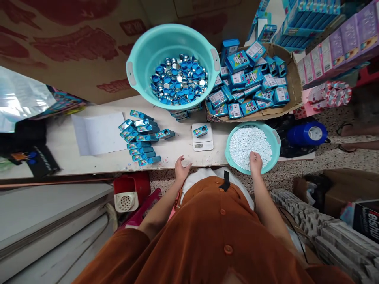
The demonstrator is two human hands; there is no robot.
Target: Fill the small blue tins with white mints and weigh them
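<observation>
Left hand [182,169] loosely spread by table [217,156] edge. Right hand [256,162] bunched at pellets [245,142]; can't tell contents. 1 box [200,131] on scale [207,145].

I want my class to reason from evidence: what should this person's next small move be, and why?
Probably lift the right hand from the white pellets in the bowl and bring it to the blue tin on the scale: the hand is down at the pellets, and the tin looks uncapped. Whether it already holds any pellets is hidden.

Speckled floor [346,161] — pale worktable [100,162]
</observation>
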